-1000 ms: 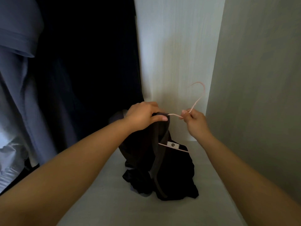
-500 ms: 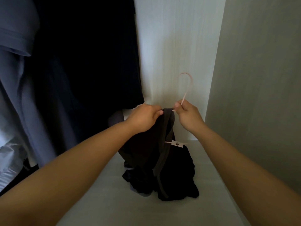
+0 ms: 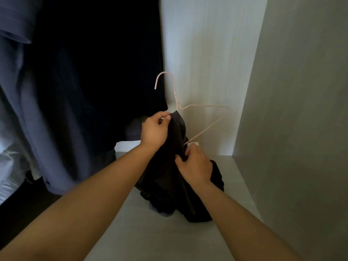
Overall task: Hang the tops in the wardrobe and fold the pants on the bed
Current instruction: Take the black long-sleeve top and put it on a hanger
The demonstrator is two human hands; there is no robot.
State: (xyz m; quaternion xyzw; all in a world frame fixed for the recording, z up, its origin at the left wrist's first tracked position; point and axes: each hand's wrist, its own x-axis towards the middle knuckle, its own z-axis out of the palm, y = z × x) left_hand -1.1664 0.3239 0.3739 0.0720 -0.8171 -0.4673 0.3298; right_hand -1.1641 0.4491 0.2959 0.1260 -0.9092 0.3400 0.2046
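A dark top [image 3: 169, 166] is bunched up on the pale wardrobe shelf [image 3: 150, 232], with a white label [image 3: 194, 143] showing near its collar. A thin pink wire hanger [image 3: 175, 95] stands upright in it, hook at the top, its right arm sticking out bare. My left hand [image 3: 154, 130] pinches the top's upper edge just below the hanger's neck. My right hand [image 3: 195, 164] grips the dark fabric lower down, beside the hanger's lower wire.
Dark garments [image 3: 94, 72] and a blue-grey shirt [image 3: 28, 110] hang at the left. The wardrobe's white back panel [image 3: 207, 53] and grey side wall [image 3: 301, 110] close the space on the right. A white cloth [image 3: 5, 166] shows at far left.
The hanger has swung upright and its right arm has come out of the top. My right hand let go of the hook's stem and dropped down onto the fabric.
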